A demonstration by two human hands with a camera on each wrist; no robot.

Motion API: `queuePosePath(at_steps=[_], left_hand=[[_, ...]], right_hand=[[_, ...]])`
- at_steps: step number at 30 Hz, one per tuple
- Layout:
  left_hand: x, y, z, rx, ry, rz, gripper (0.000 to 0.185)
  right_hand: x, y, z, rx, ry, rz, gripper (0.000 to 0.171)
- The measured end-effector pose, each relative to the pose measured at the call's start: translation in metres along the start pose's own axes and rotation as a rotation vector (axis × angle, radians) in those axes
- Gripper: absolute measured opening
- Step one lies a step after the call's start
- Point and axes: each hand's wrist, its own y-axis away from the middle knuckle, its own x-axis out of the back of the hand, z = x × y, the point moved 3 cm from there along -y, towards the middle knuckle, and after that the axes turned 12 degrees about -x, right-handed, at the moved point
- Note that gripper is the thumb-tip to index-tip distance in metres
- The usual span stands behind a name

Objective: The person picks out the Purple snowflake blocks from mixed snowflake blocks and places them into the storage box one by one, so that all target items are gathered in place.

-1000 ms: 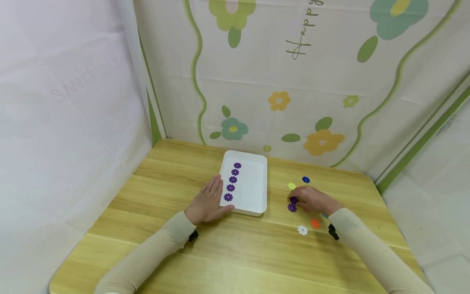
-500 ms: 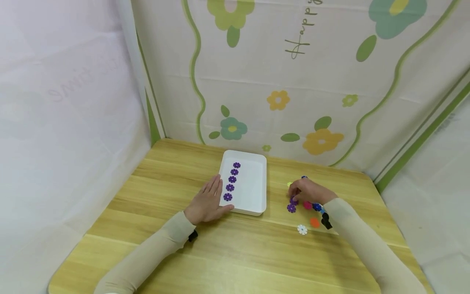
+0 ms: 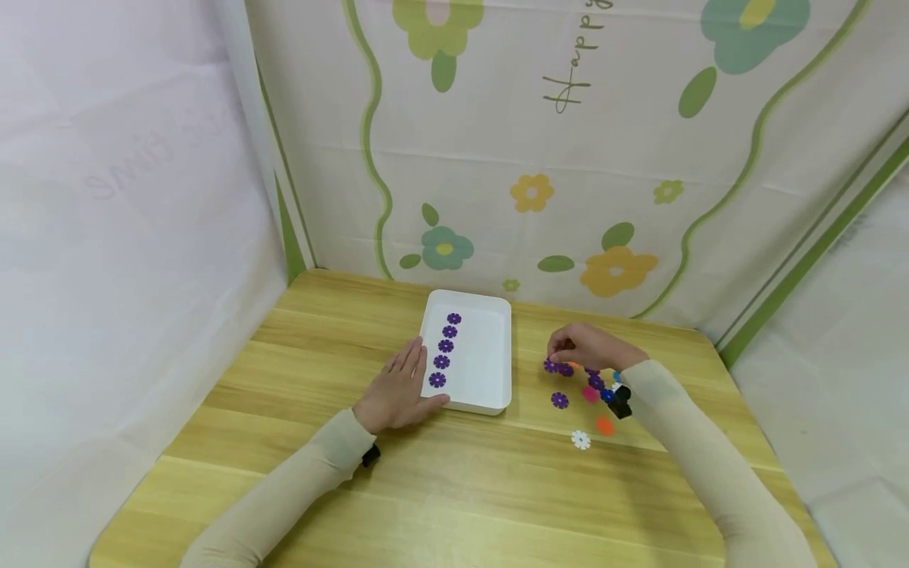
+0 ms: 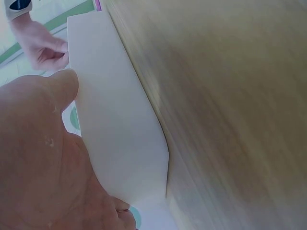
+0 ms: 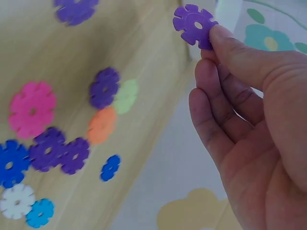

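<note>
My right hand [image 3: 591,345] pinches a purple flower-shaped disc [image 5: 192,23] between thumb and fingertips, raised above the right part of the table. My left hand [image 3: 396,394] rests at the near left corner of a white tray [image 3: 481,351]. Its fingers lie straight along the side and the thumb touches the near rim. Inside the tray, several purple discs [image 3: 445,345] form a line along the left side. Below my right hand, loose discs lie scattered, among them a pink disc [image 5: 32,110], an orange disc [image 5: 102,125] and a purple disc [image 3: 559,400].
Near the front of the scattered discs lie a white disc [image 3: 581,439] and another orange disc [image 3: 605,426]. A small blue disc [image 5: 110,167] lies farther back. A flower-printed curtain [image 3: 497,142] rises behind the wooden table [image 3: 454,489].
My right hand has lifted a purple disc from the scattered ones and moved slightly back and left, uncovering more discs. The left hand has stayed at the tray.
</note>
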Motion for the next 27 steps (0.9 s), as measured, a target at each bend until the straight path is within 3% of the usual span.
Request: queuePosePath(at_steps=[8, 14, 27], left_hand=[[0.001, 0.001, 0.000, -0.004, -0.002, 0.005, 0.101], [0.002, 0.001, 0.001, -0.010, -0.018, 0.007, 0.101], [-0.001, -0.001, -0.001, 0.025, -0.023, -0.017, 0.104]], right_hand=[[0.005, -0.014, -0.045, 0.036, 0.034, 0.012, 0.014], [-0.007, -0.031, -0.077, 0.095, 0.053, -0.030, 0.014], [-0.041, -0.064, -0.104, 0.092, 0.099, -0.107, 0.011]])
